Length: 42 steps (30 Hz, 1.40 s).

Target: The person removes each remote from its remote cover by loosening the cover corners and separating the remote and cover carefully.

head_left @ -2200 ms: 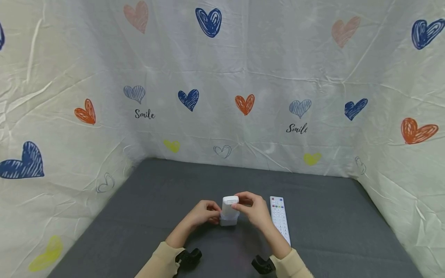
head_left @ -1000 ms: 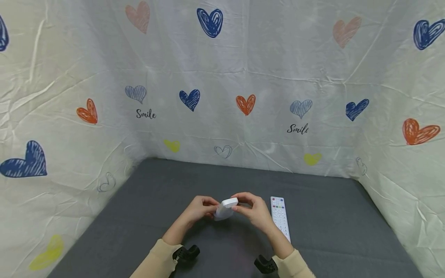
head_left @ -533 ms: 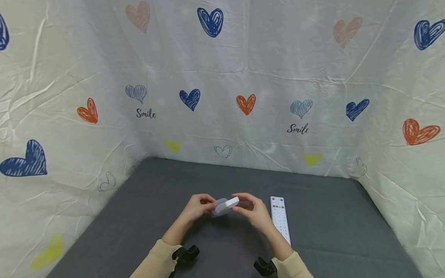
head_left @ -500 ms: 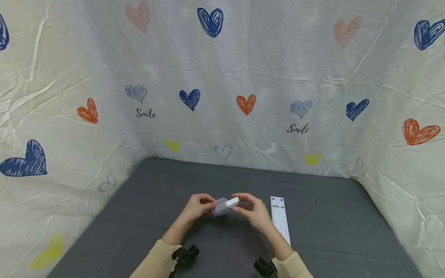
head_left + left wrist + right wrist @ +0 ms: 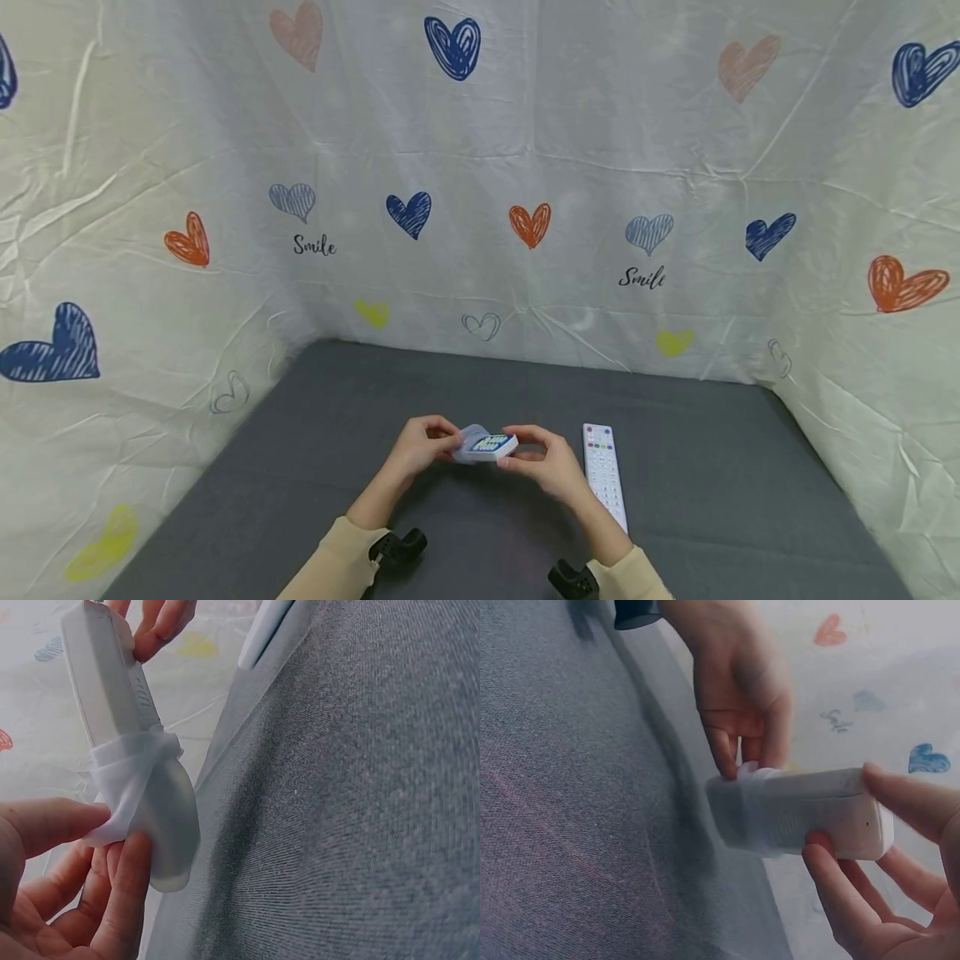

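Note:
Between my hands is a white remote control, its blue face with pale buttons turned up in the head view. A translucent, soft-looking sleeve covers one end, its edge bunched partway along the remote in the left wrist view. My left hand pinches a fold of this sleeve between thumb and fingers. Gripping the bare end, my right hand has thumb and fingers on opposite sides of it, as the right wrist view shows. The remote's covered end is blurred through the sleeve.
A longer white remote control with several small buttons lies on the dark grey cloth, right beside my right forearm. Pale curtains printed with hearts surround the table at the back and sides.
The sleeved remote has tipped from upright to nearly flat and rolled, bringing its button face into view. My left hand has risen and shifted left; the right keeps its grip.

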{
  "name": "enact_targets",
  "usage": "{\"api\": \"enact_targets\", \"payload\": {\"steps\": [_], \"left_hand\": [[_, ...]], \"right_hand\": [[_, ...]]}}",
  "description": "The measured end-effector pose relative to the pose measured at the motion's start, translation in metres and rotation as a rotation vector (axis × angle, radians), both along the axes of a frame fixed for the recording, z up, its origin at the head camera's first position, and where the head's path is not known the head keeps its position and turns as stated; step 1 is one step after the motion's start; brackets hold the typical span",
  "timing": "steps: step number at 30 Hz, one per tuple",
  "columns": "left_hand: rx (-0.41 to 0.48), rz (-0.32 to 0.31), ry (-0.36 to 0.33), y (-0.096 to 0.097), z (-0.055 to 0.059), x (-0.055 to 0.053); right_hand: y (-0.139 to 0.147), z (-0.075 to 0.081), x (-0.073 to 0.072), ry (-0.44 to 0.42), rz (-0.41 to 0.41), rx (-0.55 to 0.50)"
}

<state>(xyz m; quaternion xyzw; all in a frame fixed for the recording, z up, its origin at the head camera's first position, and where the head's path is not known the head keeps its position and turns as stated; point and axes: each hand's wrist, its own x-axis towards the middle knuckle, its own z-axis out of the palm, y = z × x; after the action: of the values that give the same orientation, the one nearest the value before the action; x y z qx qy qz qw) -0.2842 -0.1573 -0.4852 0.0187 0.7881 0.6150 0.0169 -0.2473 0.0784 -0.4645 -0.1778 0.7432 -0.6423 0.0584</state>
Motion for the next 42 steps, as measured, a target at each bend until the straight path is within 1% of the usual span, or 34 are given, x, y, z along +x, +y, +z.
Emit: {"api": "enact_targets", "payload": {"steps": [4,7,11,16,19,25,27,30,34,37,42], "left_hand": [[-0.016,0.021,0.015,0.001,0.002,0.001],[-0.025,0.028,0.022,0.001,0.006,0.001],[-0.033,0.031,0.03,0.001,0.009,0.003],[-0.039,0.046,0.062,0.001,0.01,0.005],[-0.041,0.046,0.072,0.0,0.009,0.004],[-0.062,0.035,0.065,-0.001,0.007,0.003],[-0.08,0.038,0.075,0.0,0.007,0.003],[-0.121,0.04,0.115,0.0,0.006,0.003],[-0.18,0.044,0.172,0.0,0.006,0.002],[-0.195,0.056,0.192,0.002,0.006,0.002],[-0.214,0.088,0.223,0.004,0.006,0.003]], "right_hand": [[-0.002,-0.001,0.001,-0.031,-0.02,-0.013],[-0.005,-0.002,0.001,-0.074,-0.046,-0.048],[-0.006,-0.006,0.0,-0.102,-0.081,-0.049],[-0.006,-0.008,0.0,-0.107,-0.059,-0.049],[-0.006,-0.008,0.001,-0.128,-0.055,-0.062],[-0.005,-0.008,0.003,-0.159,-0.055,-0.056],[-0.006,-0.008,0.003,-0.165,-0.045,-0.043],[-0.007,-0.007,0.004,-0.17,-0.026,-0.032],[-0.008,0.007,0.013,-0.178,-0.005,-0.033],[-0.01,0.011,0.014,-0.191,0.003,-0.024],[-0.011,-0.007,0.005,-0.195,0.01,-0.009]]}}
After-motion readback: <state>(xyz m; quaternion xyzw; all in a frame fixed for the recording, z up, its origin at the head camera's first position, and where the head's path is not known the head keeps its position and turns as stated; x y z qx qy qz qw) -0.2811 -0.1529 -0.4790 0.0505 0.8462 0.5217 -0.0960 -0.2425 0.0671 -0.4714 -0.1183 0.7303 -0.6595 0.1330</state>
